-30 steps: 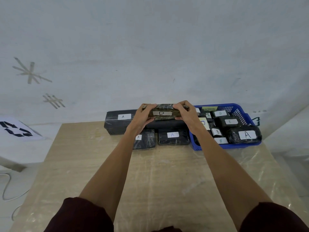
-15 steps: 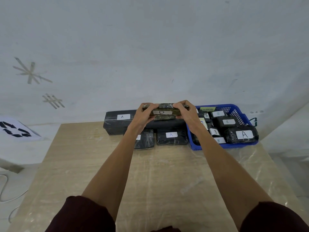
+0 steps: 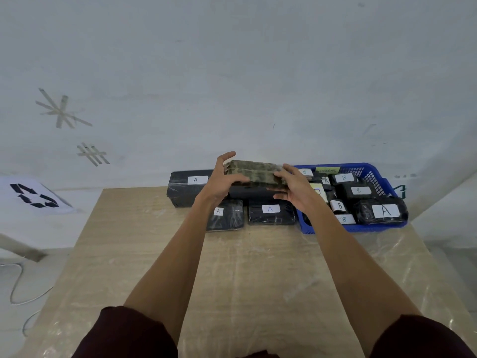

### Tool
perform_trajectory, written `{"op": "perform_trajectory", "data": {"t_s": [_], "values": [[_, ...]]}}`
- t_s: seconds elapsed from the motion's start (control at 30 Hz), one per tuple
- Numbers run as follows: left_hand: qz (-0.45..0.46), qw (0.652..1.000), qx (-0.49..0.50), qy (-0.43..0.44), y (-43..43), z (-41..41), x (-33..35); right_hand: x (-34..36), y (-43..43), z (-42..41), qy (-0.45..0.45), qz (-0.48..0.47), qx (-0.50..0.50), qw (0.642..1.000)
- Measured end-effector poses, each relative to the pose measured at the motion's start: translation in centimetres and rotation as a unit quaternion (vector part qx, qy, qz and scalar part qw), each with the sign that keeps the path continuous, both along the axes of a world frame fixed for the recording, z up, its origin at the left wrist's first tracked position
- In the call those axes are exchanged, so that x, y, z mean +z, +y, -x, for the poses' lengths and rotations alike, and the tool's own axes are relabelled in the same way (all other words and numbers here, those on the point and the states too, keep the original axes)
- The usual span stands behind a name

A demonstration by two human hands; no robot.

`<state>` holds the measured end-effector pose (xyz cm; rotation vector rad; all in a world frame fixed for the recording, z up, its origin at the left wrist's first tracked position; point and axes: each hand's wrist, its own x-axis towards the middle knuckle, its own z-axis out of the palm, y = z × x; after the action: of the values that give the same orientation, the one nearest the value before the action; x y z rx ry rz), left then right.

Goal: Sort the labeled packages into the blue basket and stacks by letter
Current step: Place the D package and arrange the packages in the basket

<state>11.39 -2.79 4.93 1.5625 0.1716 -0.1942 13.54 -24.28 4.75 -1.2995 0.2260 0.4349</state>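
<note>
**Mottled package perched on the back stack: looks tippy to me**

The greenish mottled package (image 3: 254, 171) sits at centre frame on top of the long black package (image 3: 185, 192) marked A, hard against the wall (image 3: 232, 60). The left hand (image 3: 222, 179) is at its left end, thumb sticking up and fingers loosely spread, fingertips just touching the front face. The right hand (image 3: 294, 192) is at the other end, also spread and relaxed, not pinching anything. I can't read the mottled one's letter from here; the hands cover that face.

What could go wrong, as I see it:
- That wrap looks slick, so a nudge from either hand could slide it forward onto the two small A packages (image 3: 271, 214) in front.
- Its right end sits just beside the blue basket (image 3: 374, 171). A push that way could jam it against the rim or drop it in with the mixed A and B packs.
- If its letter isn't A, it's on the wrong stack.

Other stuff: the basket at centre right is crowded, with a big A pack (image 3: 382, 211) at its front. That leaves little room for fingers. The table (image 3: 245, 280) has wrinkly film on it. Tape marks (image 3: 62, 112) and a recycling sign (image 3: 33, 196) are at left, with a cable (image 3: 15, 288) lower left. None of those is in the way.
</note>
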Motion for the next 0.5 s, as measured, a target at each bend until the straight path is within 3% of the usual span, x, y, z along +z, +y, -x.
{"op": "perform_trajectory", "data": {"t_s": [0.17,0.33,0.5], "values": [[0.048,0.995,0.052,0.064,0.3,0.7,-0.3,0.4,0.5,0.0,-0.062,0.055,0.020,0.996],[-0.032,0.993,0.103,0.049,0.8,0.9,-0.9,1.1,1.4,0.2,-0.115,0.136,0.068,0.982],[-0.087,0.993,0.069,0.028,0.8,0.7,0.1,-0.2,1.7,0.8,-0.156,0.139,0.016,0.978]]}}
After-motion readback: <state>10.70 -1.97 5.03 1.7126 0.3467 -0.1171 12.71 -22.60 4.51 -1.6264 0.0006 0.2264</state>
